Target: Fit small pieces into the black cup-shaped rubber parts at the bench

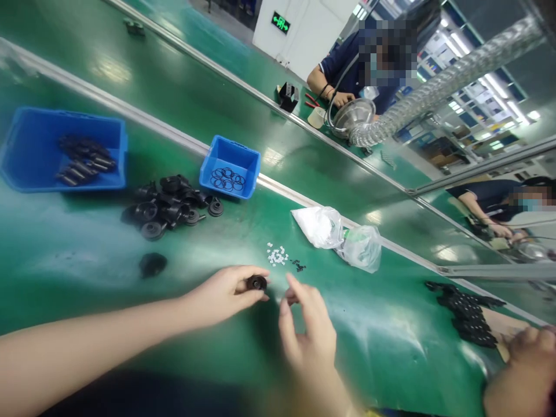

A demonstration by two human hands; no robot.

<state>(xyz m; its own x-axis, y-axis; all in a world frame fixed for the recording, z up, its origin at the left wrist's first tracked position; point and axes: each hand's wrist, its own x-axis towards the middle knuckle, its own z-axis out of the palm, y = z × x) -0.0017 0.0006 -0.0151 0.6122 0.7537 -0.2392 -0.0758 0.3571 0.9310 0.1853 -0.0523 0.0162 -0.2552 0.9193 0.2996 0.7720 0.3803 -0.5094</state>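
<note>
Five fingers of the left hand (237, 289) are gripping a black part (256, 282) above the green table (208, 324), risking a drop if they loosen; the right hand's (309, 324) hold is unclear.

In front of me: one green worktop (208, 353), glossy, with pale glare; metal rails (165, 130) along it; one white wall (299, 29) bearing a lit green exit sign (280, 22); bright ceiling lights (490, 81), upper right, tilted in my view.

small dark round part (257, 282) (hollow-ended), pinched in left fingers (252, 296)
</note>
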